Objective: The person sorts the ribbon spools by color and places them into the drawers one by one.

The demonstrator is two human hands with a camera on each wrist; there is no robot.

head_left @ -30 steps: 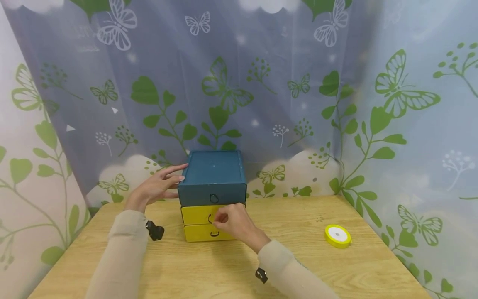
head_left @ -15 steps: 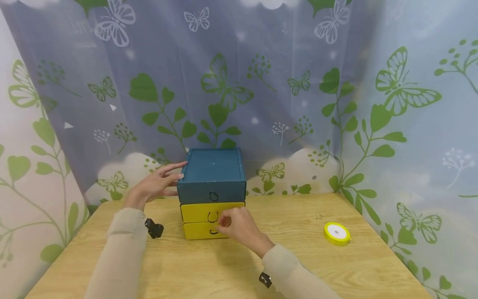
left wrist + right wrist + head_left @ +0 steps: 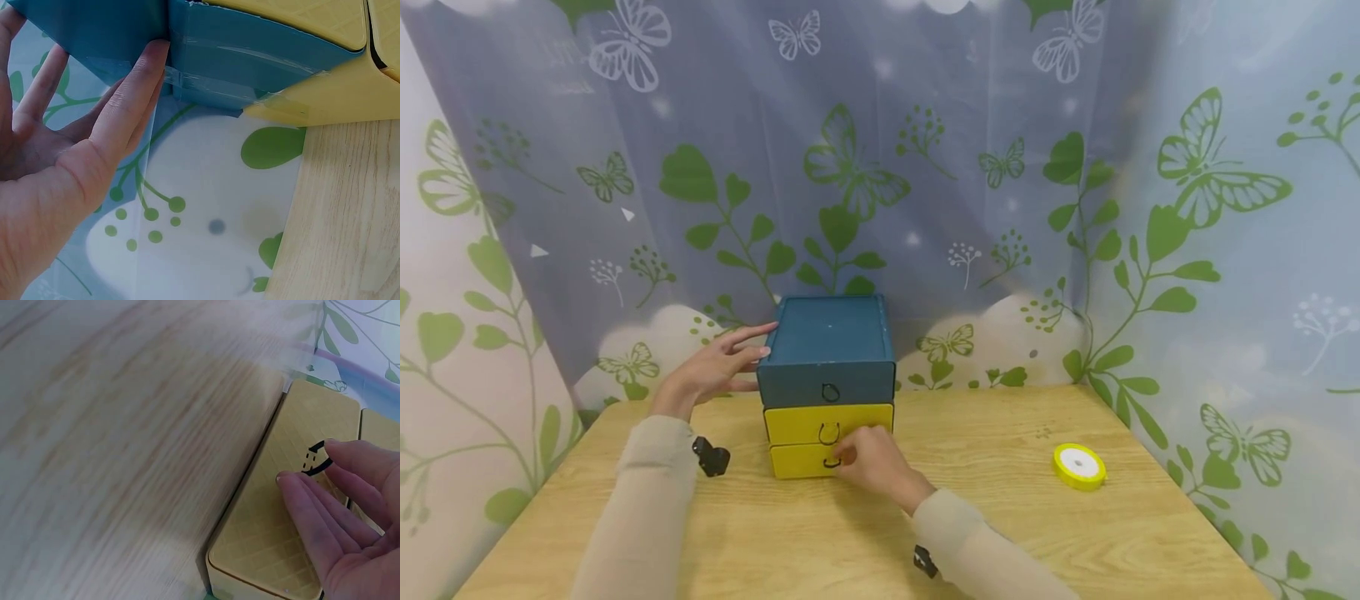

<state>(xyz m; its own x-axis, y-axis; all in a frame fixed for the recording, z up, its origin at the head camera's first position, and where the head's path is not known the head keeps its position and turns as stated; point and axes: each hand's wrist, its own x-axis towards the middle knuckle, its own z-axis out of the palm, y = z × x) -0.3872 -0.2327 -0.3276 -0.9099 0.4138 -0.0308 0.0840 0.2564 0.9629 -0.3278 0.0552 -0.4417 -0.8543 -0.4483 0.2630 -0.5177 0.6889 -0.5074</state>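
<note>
A small drawer box with a blue top (image 3: 829, 332) stands on the table, one blue drawer (image 3: 797, 388) above two yellow ones. Each front carries a black loop handle. My right hand (image 3: 880, 462) is at the bottom yellow drawer (image 3: 793, 463), thumb and fingertips at its handle (image 3: 829, 463). The right wrist view shows the thumb over the black loop (image 3: 322, 465) and other fingertips close to the yellow front (image 3: 256, 544). My left hand (image 3: 711, 371) rests spread fingers against the box's left side; in the left wrist view, fingertips meet its blue wall (image 3: 112, 37).
A yellow roll with a white centre (image 3: 1078, 465) lies on the wooden table (image 3: 1000, 517) to the right. A leaf-and-butterfly curtain (image 3: 730, 100) hangs close behind the box. Clear tape (image 3: 250, 81) runs along the box's side.
My right hand has come away from the middle drawer's handle and moved down to the bottom drawer's handle. The left hand stays against the box side.
</note>
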